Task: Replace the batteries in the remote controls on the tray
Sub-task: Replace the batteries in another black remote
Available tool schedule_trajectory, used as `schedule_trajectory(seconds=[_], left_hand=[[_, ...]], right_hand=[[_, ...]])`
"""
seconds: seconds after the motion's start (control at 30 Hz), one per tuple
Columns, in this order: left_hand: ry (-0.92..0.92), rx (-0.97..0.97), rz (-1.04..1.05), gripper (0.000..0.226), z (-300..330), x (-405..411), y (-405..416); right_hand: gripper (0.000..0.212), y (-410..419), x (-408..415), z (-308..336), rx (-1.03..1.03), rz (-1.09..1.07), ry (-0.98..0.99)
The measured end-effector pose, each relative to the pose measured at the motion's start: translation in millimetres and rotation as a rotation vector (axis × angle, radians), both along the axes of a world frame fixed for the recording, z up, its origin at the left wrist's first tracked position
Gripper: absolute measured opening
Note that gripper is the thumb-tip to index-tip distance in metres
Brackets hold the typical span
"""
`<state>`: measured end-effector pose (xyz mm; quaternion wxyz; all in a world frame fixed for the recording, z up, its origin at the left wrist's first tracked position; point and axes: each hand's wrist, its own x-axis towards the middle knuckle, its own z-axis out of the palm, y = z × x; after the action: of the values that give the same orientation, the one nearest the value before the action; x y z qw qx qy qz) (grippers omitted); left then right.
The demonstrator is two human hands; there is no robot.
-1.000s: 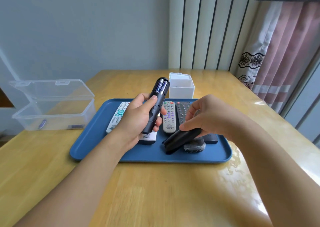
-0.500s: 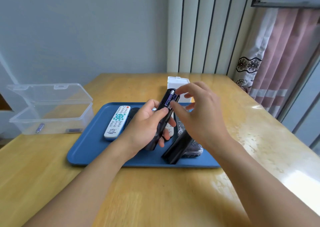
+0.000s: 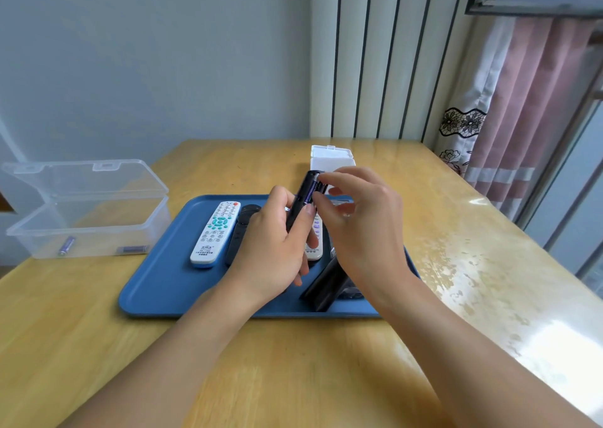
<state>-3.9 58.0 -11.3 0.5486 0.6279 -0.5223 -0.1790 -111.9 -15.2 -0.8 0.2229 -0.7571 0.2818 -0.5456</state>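
Note:
My left hand (image 3: 275, 248) grips a black remote (image 3: 301, 196) upright above the blue tray (image 3: 156, 284), its battery bay open towards me. My right hand (image 3: 362, 225) pinches a purple battery (image 3: 314, 190) at the top of that bay with thumb and forefinger. On the tray lie a white remote with teal buttons (image 3: 213, 233), a black remote (image 3: 241, 228), a beige remote (image 3: 315, 241) partly behind my hands, and a black battery cover (image 3: 326, 285) leaning near the tray's front.
A clear lidded box (image 3: 88, 218) stands open at the left, with two purple batteries (image 3: 67, 246) inside. A small white box (image 3: 331, 158) sits behind the tray. The wooden table (image 3: 293, 362) runs to a curtain on the right.
My right hand left the black cover on the tray and rose to the held remote's battery bay, where it now pinches a battery. The camera view tilted down slightly.

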Motion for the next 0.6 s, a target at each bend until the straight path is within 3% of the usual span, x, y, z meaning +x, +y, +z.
schedule_trajectory(seconds=[0.23,0.33,0.6], left_hand=[[-0.343,-0.029,0.144,0.025,-3.3,6.6,1.2],[-0.341,-0.015,0.145,0.026,-2.1,7.0,0.7],[-0.296,0.034,0.141,0.027,-11.6,9.8,-6.5]], right_hand=[[0.008,-2.9,9.3,-4.1,0.085,0.014,-0.126],[0.004,-5.8,11.4,-2.9,0.128,0.025,-0.121],[0.018,-13.8,13.5,-2.2,0.341,0.14,-0.134]])
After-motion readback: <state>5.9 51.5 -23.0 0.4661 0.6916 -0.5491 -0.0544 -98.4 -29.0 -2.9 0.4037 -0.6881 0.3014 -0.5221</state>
